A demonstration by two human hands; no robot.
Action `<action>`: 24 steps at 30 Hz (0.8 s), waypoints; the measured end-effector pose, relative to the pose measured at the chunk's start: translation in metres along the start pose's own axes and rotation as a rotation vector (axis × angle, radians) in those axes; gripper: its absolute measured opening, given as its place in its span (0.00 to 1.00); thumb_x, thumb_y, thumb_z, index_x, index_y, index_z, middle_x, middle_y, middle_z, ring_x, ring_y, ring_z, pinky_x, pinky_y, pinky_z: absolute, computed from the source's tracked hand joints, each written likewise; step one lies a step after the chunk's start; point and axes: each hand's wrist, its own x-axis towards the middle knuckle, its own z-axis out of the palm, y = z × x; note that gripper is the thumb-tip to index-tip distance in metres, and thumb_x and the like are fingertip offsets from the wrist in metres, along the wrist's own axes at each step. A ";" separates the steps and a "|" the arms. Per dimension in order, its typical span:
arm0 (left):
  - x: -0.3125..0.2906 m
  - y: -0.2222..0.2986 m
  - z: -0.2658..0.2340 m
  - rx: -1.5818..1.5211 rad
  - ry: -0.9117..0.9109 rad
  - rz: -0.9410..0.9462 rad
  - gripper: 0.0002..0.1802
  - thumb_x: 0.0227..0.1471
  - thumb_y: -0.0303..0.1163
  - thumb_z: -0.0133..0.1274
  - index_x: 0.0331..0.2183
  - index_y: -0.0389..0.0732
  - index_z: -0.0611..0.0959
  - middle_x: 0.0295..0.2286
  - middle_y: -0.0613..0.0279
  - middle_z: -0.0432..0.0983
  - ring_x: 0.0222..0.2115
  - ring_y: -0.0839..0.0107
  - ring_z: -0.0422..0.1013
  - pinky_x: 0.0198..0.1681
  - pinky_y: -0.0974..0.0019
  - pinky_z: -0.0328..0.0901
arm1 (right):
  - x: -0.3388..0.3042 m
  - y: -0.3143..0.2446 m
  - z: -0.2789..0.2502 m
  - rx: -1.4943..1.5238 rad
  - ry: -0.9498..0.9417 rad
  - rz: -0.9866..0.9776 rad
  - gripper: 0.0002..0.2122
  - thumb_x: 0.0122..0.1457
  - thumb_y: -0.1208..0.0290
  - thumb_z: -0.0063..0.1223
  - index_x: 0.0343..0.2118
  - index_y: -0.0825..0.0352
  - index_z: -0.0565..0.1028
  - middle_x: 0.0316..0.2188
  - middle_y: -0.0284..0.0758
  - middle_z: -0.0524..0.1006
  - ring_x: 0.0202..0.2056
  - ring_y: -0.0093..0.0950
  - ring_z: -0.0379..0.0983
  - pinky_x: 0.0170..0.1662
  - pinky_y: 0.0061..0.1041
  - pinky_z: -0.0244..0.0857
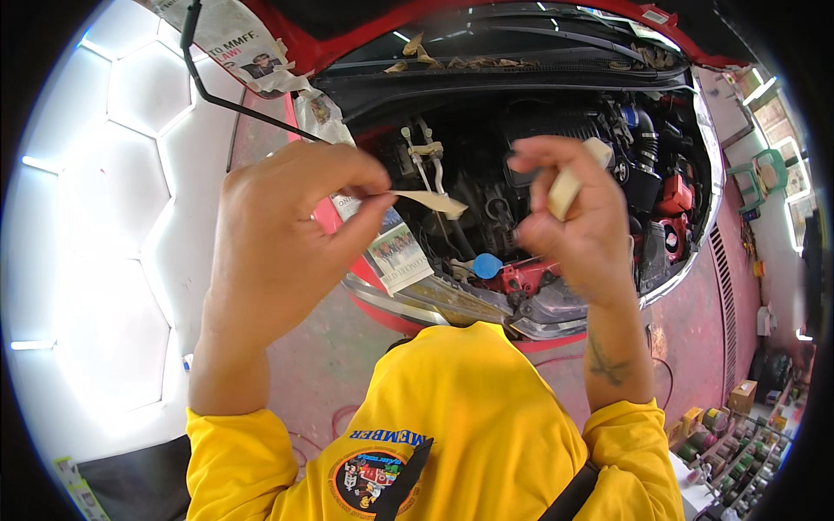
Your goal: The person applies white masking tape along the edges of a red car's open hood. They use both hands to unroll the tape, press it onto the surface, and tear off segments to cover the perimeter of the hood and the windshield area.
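My left hand [282, 230] is closed in a pinch on a short strip of cream masking tape [432, 203], whose free end points right over the engine bay. My right hand [591, 221] holds a roll of masking tape [565, 192] against the palm, its thumb and index finger apart. A gap lies between the strip and the roll. Below both hands is the open engine bay of a red car, with a blue cap [487, 266] near its front edge. Newspaper [400, 260] is taped over the fender beside my left hand.
A black hood prop rod [204, 91] slants down at the upper left, under the raised hood [365, 35]. A lit white wall with hexagon panels [113, 200] stands left. At the right are a green stool [764, 178], and shelved bottles and cans [747, 460] lower down.
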 end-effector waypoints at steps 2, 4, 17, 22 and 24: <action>0.004 0.011 -0.002 -0.050 0.050 0.014 0.07 0.47 0.18 0.70 0.31 0.34 0.88 0.29 0.61 0.86 0.30 0.72 0.79 0.38 0.69 0.71 | 0.004 -0.010 0.017 -0.147 -0.032 -0.137 0.29 0.47 0.68 0.83 0.54 0.62 0.82 0.41 0.30 0.80 0.29 0.19 0.66 0.36 0.20 0.64; 0.007 0.015 -0.007 -0.084 0.087 0.011 0.07 0.48 0.19 0.70 0.31 0.35 0.89 0.30 0.61 0.86 0.31 0.72 0.80 0.38 0.69 0.72 | 0.009 -0.017 0.029 -0.253 -0.020 -0.203 0.24 0.48 0.69 0.82 0.49 0.62 0.84 0.39 0.32 0.83 0.28 0.20 0.68 0.35 0.21 0.64; 0.040 -0.006 -0.067 -0.292 0.591 0.232 0.09 0.49 0.16 0.71 0.33 0.36 0.88 0.30 0.61 0.86 0.32 0.74 0.80 0.40 0.71 0.72 | 0.096 -0.133 0.032 -0.652 0.079 -0.627 0.08 0.58 0.79 0.71 0.40 0.64 0.87 0.35 0.36 0.84 0.33 0.34 0.80 0.38 0.32 0.73; 0.081 -0.027 -0.080 -0.413 0.878 0.467 0.13 0.51 0.17 0.68 0.40 0.35 0.86 0.42 0.53 0.82 0.41 0.65 0.79 0.47 0.65 0.71 | 0.162 -0.198 0.040 -0.784 0.199 -1.098 0.07 0.57 0.79 0.70 0.37 0.63 0.84 0.41 0.36 0.80 0.38 0.38 0.77 0.40 0.35 0.71; 0.109 -0.025 -0.085 -0.189 1.079 0.519 0.15 0.52 0.17 0.66 0.43 0.36 0.85 0.47 0.50 0.80 0.46 0.58 0.77 0.51 0.60 0.70 | 0.187 -0.230 0.040 -0.991 0.242 -1.292 0.07 0.57 0.78 0.70 0.36 0.62 0.83 0.44 0.37 0.80 0.39 0.39 0.77 0.41 0.36 0.72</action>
